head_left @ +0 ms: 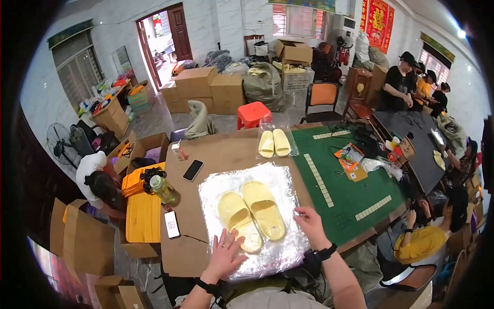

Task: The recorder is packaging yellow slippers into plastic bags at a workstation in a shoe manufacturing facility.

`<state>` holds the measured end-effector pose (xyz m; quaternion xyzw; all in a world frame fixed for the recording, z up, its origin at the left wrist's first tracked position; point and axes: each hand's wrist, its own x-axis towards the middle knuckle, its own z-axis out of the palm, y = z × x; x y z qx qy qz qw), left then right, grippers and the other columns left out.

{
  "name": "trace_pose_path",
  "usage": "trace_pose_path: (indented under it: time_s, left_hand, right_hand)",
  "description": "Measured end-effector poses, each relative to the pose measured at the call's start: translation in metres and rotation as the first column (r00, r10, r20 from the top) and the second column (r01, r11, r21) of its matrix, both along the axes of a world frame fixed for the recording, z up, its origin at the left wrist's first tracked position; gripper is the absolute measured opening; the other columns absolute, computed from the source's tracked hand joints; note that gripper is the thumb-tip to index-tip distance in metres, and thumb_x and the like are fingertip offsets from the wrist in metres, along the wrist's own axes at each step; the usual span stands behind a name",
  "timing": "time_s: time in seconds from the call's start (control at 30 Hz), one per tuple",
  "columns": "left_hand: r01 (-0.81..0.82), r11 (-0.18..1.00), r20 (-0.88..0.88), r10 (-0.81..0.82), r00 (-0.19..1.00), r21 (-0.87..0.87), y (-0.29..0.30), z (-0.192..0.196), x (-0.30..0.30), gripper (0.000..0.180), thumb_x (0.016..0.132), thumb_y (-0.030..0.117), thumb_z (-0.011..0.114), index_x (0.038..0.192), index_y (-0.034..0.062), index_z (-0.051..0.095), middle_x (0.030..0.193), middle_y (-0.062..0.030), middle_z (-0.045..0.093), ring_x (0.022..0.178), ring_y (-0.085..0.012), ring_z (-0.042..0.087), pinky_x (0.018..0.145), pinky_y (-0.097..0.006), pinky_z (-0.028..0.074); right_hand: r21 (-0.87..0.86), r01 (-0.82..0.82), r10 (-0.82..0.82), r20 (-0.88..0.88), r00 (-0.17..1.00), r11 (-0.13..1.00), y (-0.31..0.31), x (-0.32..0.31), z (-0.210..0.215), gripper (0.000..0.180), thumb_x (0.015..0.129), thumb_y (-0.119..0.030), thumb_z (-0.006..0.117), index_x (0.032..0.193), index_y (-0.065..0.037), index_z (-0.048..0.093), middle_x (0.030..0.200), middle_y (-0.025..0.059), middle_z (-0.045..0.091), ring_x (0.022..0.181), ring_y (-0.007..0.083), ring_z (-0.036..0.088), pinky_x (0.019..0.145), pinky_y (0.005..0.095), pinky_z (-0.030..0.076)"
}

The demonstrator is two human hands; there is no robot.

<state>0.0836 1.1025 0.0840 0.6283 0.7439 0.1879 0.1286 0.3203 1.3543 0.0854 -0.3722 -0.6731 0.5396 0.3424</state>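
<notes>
A pair of pale yellow slide slippers lies side by side on a stack of shiny clear plastic bags [213, 188]. The left slipper [234, 211] and the right slipper [263, 211] both point away from me. My left hand [226, 253] is open, fingers spread over the bags beside the left slipper's heel. At the stack's right edge, my right hand [310, 225] has its fingertips drawn together; whether they grip the plastic is too small to tell. Farther back, another yellow slipper pair [274, 143] sits on a clear bag.
Brown board [185, 252] covers the table, with a dark phone [193, 170], a lit phone [172, 224] and a green-capped bottle [164, 190] at left. Right is a green mat [339, 195] with rows of tiles. Cartons [195, 82] and co-workers [422, 234] surround the table.
</notes>
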Motion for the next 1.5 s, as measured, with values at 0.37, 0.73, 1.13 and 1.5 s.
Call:
trace_pose_path:
  time_s: [0.37,0.73,1.13,1.5]
  left_hand:
    - [-0.047,0.999,0.134,0.044,0.99,0.016,-0.024,-0.008,-0.004,0.086,0.083,0.068,0.064,0.15,0.0172,0.045,0.158,-0.0393,0.001,0.145,-0.0599,-0.006,0.115,-0.068,0.008]
    - [-0.029,0.999,0.111,0.03,0.993,-0.015,-0.022,-0.042,-0.014,0.096,0.083,0.049,0.071,0.156,0.0048,0.026,0.157,-0.0375,0.016,0.146,-0.0568,0.009,0.118,-0.064,0.011]
    - [-0.125,0.99,0.211,0.108,0.971,0.068,-0.023,-0.008,-0.003,0.113,0.074,0.048,0.079,0.156,-0.0022,0.02,0.16,-0.0365,0.002,0.149,-0.0508,0.006,0.121,-0.053,0.016]
    - [-0.172,0.985,0.061,0.17,0.983,0.018,-0.017,-0.012,-0.001,0.134,0.064,0.075,0.076,0.15,-0.0133,0.022,0.156,-0.0344,0.024,0.148,-0.0517,0.013,0.12,-0.056,0.015]
  right_hand:
    - [0.522,-0.298,-0.092,0.597,0.797,0.799,-0.072,-0.133,0.022,0.058,0.082,-0.058,0.071,0.099,-0.002,0.069,0.09,0.015,0.068,0.086,0.0325,0.066,0.076,0.042,0.054]
    - [0.447,-0.202,-0.1,0.564,0.82,0.872,-0.068,-0.16,-0.018,0.026,0.095,-0.029,0.056,0.096,-0.005,0.066,0.09,0.0146,0.066,0.088,0.0335,0.067,0.073,0.0461,0.055]
    - [0.478,-0.124,-0.097,0.411,0.906,0.869,-0.051,-0.145,-0.005,0.015,0.085,-0.021,0.061,0.09,-0.006,0.063,0.085,0.0142,0.067,0.081,0.0349,0.067,0.068,0.0462,0.054]
    - [0.585,-0.338,-0.033,0.531,0.847,0.738,-0.05,-0.158,0.012,0.047,0.086,-0.046,0.069,0.101,-0.002,0.065,0.092,0.0194,0.066,0.083,0.036,0.067,0.07,0.0454,0.055]
